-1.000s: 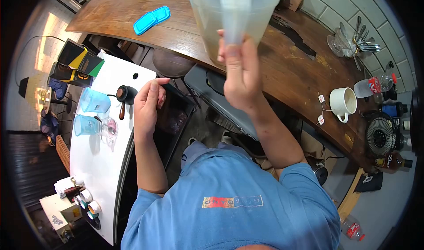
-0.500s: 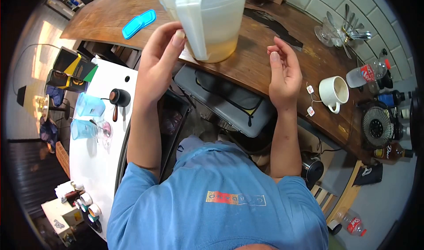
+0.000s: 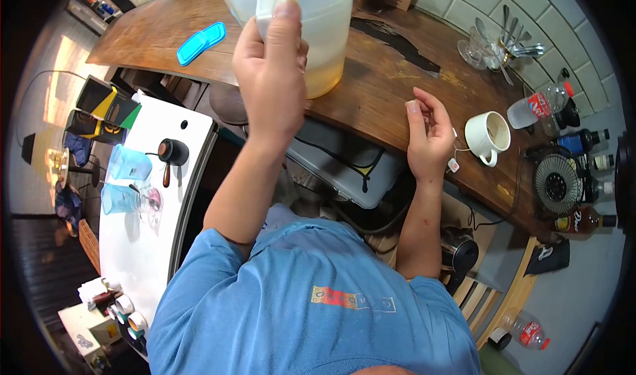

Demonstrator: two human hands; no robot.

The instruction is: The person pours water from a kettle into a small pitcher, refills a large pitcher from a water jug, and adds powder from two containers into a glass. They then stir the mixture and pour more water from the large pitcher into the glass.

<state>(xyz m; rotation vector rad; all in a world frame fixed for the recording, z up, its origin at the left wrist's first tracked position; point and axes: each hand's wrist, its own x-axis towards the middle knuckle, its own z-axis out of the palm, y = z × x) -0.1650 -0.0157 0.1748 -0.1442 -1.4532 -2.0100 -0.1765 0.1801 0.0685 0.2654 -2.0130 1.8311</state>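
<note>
I look down from my head camera; my left hand [image 3: 271, 70] is wrapped shut around the handle of a clear jug [image 3: 311, 24], thumb up along the handle; the jug stands upright over the far part of the wooden counter [image 3: 397, 90], long axis vertical, mouth up, handle turned toward me; a little pale yellow liquid sits in its bottom; I cannot tell whether its base touches the wood. My right hand [image 3: 427, 136] lies at the counter's near edge, palm up, fingers loosely curled, holding nothing; just beside it are two tea-bag tags [image 3: 453, 165] on strings leading to one white mug [image 3: 487, 135]. One blue lid [image 3: 201, 42] lies flat on the counter, left of the jug, well apart from it. At the far right, one glass [image 3: 478, 45] holds several spoons; one plastic bottle [image 3: 540, 105] with a red label lies on its side beyond the mug. On the white table [image 3: 142, 242] to my left stand two blue cups [image 3: 129, 165] and one small dark pan [image 3: 169, 154], its wooden handle pointing toward me.
</note>
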